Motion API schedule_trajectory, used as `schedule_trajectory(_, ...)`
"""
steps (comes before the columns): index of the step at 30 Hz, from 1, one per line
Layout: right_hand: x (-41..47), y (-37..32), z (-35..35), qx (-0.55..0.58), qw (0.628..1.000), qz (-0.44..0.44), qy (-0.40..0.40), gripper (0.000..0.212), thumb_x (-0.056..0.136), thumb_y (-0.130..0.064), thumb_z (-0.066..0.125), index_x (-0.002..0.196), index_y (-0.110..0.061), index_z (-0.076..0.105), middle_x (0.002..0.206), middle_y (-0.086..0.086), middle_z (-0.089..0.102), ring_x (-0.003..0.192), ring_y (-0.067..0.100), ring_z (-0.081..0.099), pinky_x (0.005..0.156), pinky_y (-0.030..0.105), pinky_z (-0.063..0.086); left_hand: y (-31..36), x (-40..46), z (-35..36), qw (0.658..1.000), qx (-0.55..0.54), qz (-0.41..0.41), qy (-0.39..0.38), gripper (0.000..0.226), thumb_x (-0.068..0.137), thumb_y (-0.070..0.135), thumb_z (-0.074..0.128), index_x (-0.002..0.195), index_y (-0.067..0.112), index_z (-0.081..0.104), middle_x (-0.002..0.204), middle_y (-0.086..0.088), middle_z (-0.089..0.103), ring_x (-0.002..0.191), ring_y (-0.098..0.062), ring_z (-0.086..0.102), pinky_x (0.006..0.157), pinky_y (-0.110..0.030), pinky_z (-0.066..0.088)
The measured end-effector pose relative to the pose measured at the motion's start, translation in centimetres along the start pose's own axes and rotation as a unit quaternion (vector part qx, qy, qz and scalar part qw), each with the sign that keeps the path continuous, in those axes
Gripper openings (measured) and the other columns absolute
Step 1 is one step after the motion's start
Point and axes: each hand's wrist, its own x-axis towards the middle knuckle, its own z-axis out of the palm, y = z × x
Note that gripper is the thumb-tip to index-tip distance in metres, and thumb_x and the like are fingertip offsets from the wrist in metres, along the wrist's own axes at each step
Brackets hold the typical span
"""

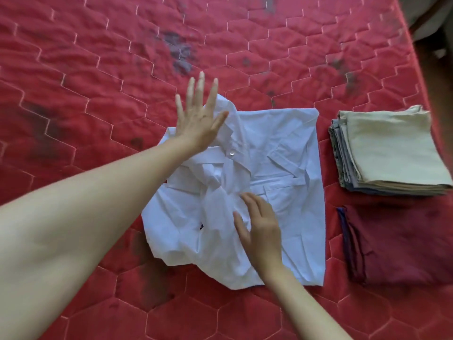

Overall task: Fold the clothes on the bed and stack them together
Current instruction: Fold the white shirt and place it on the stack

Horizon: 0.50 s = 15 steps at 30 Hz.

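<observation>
A big red bed (98, 69) fills the view, its cover soft and quilted with stitched six-sided shapes and some dark smudges. One white shirt (282, 168), thin, wrinkly and partly folded into a rough square, lies in the middle, with the left hand (198, 121) spread wide and flat on its far left corner and the right hand (262, 231) resting on its near part with loose, straight fingers. To the right sit two folded things: a neat stack of tan and grey clothes (389, 148) farther away, and one dark red cloth (397, 244) nearer.
</observation>
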Motion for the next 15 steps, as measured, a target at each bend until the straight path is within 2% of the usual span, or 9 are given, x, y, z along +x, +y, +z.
schedule_trajectory(3, 6.6, -1.4, 0.5, 0.003, 0.998, -0.064, 0.003, 0.041, 0.084, -0.005, 0.068, 0.125, -0.004, 0.061, 0.126, 0.011, 0.061, 0.116, 0.03, 0.058, 0.094, 0.04, 0.048, -3.7, -3.7, 2.2, 0.99, -0.068, -0.12, -0.024, 0.069, 0.101, 0.049, 0.03, 0.155, 0.021, -0.002, 0.162, -0.004, -0.012, 0.149, -0.022, -0.012, 0.118, -0.05, -0.004)
schedule_trajectory(5, 10.8, -1.9, 1.7, -0.017, 0.995, -0.085, -0.053, 0.047, 0.087, -0.007, 0.064, 0.132, -0.006, 0.055, 0.137, 0.013, 0.053, 0.129, 0.031, 0.048, 0.102, 0.041, 0.04, -6.2, -6.0, 3.2, 0.977, -0.107, -0.18, -0.047, 0.068, 0.101, 0.045, 0.034, 0.155, 0.018, 0.001, 0.163, -0.006, -0.004, 0.149, -0.024, -0.005, 0.12, -0.048, 0.002)
schedule_trajectory(7, 15.0, -2.0, 3.4, -0.077, 0.983, -0.116, -0.123, 0.051, 0.092, -0.013, 0.059, 0.141, -0.01, 0.045, 0.149, 0.011, 0.04, 0.142, 0.027, 0.032, 0.111, 0.037, 0.026, -8.0, -7.6, 4.0, 0.97, -0.131, -0.196, -0.059, 0.066, 0.101, 0.042, 0.04, 0.154, 0.011, 0.015, 0.16, -0.012, 0.017, 0.147, -0.028, 0.015, 0.117, -0.046, 0.015)
schedule_trajectory(10, 20.9, -1.6, 6.5, -0.198, 0.942, -0.18, -0.201, 0.059, 0.097, -0.025, 0.053, 0.15, -0.018, 0.028, 0.157, 0.002, 0.026, 0.148, 0.021, 0.014, 0.116, 0.04, 0.016, -8.7, -8.1, 4.7, 0.966, -0.162, -0.196, -0.041, 0.057, 0.095, 0.043, 0.055, 0.14, 0.01, 0.043, 0.132, -0.01, 0.055, 0.123, -0.029, 0.048, 0.103, -0.043, 0.036)
schedule_trajectory(13, 25.3, -1.4, 9.1, -0.26, 0.894, -0.212, -0.295, 0.068, 0.099, -0.036, 0.047, 0.154, -0.022, 0.011, 0.159, 0.001, 0.02, 0.149, 0.023, 0.007, 0.117, 0.051, 0.007, -7.4, -7.4, 5.0, 0.919, -0.292, -0.264, -0.024, 0.057, 0.086, 0.042, 0.069, 0.133, 0.015, 0.051, 0.105, 0.001, 0.063, 0.104, -0.02, 0.058, 0.09, -0.033, 0.044)
schedule_trajectory(15, 27.2, -1.2, 10.1, -0.268, 0.877, -0.19, -0.351, 0.07, 0.096, -0.038, 0.052, 0.153, -0.021, 0.015, 0.154, 0.004, 0.031, 0.146, 0.025, 0.017, 0.114, 0.054, 0.009, -6.5, -6.7, 5.5, 0.868, -0.38, -0.318, -0.028, 0.051, 0.082, 0.034, 0.075, 0.124, 0.011, 0.056, 0.103, -0.002, 0.066, 0.101, -0.021, 0.061, 0.087, -0.034, 0.048)
